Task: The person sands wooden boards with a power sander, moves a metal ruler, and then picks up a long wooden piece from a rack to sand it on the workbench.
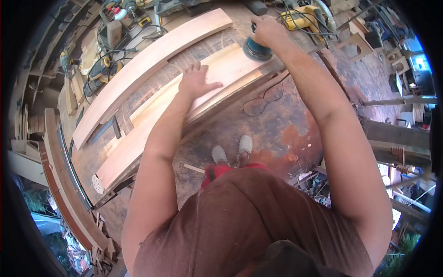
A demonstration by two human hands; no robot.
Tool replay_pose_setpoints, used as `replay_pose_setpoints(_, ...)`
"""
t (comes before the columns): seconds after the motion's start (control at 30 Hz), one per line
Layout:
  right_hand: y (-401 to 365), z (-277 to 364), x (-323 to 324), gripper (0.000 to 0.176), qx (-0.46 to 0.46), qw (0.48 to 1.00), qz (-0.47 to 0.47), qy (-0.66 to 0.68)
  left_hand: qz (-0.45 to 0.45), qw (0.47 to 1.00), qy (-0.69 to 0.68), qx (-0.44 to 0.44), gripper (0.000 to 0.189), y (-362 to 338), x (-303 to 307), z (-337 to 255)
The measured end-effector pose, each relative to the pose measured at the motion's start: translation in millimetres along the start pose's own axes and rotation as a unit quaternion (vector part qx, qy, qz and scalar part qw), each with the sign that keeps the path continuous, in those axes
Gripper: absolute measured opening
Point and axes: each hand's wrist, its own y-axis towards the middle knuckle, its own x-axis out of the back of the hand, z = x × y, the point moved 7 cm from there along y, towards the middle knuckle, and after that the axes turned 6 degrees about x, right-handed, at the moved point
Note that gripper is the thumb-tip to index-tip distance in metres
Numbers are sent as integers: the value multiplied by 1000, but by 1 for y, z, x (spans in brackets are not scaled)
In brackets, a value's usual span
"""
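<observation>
A pale wooden board (152, 133) lies along the near edge of the workbench. My left hand (196, 82) rests flat on it, fingers spread and thumb out to the side. At the board's far right end, my right hand (267, 31) is wrapped round the top of a blue-green orbital sander (256, 49). The sander's pad sits on the wood, and my palm hides part of its body. Behind this board, a second long, curved board (152, 70) lies on the bench. A round sanding disc (97, 183) with holes is by the near left end.
A yellow power tool (302, 17) with cables stands at the back right. Drills and cords (106, 67) crowd the back left. A dark cord (263, 99) hangs below the bench edge. Long curved wooden pieces (69, 184) stand at the left. My feet are on the stained floor (286, 120).
</observation>
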Motion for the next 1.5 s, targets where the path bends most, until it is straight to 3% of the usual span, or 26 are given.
replay_pose_setpoints(0.1, -5, 6, 10, 50, 8, 1000, -25, -16, -42, 997, -45, -47, 119, -6, -2, -18)
replay_pose_setpoints(0.2, -10, 31, 13, 49, -25, 1000, -17, 6, -55, 997, 10, -50, 122, -48, 19, -4)
replay_pose_setpoints(0.33, 0, 21, 3, 52, -34, 999, -20, -11, -17, 998, 38, 48, 119, -130, 13, 64)
replay_pose_setpoints(0.4, -3, 12, -5, 51, -43, 999, -33, -6, -11, 1000, 0, 30, 117, -147, 12, 85)
replay_pose_setpoints(0.6, -6, 27, 24, 49, -5, 999, -38, -11, -75, 996, -27, -30, 107, -129, 18, 117)
replay_pose_setpoints(0.7, -8, 45, 26, 47, -42, 995, 71, 60, -73, 996, -8, -53, 106, -129, 13, 108)
replay_pose_setpoints(0.8, 14, 73, 7, 58, 49, 993, -45, 100, -84, 996, -29, -10, 107, -142, 6, 128)
replay_pose_setpoints(0.83, 9, 54, -4, 61, 52, 991, -104, 71, -79, 996, -18, -33, 108, -124, 0, 122)
replay_pose_setpoints(0.93, 9, 76, -12, 61, -22, 989, -12, 145, -96, 993, -36, -50, 108, -126, 0, 115)
replay_pose_setpoints(0.97, -2, 86, -2, 44, -23, 987, -92, 126, -94, 993, -45, -47, 107, -126, 1, 115)
replay_pose_setpoints(1.2, -33, 121, 19, 49, -49, 986, -20, 155, -110, 989, -51, -91, 104, -128, 6, 112)
replay_pose_setpoints(1.33, -38, 116, 10, 47, -51, 985, -28, 165, -118, 984, -81, -105, 103, -125, 6, 112)
replay_pose_setpoints(1.4, -31, 108, 0, 58, -55, 984, -58, 161, -118, 988, -46, -94, 105, -117, -1, 111)
replay_pose_setpoints(1.5, -31, 117, 0, 60, -41, 989, -62, 128, -144, 960, -167, -170, 109, -88, -6, 71)
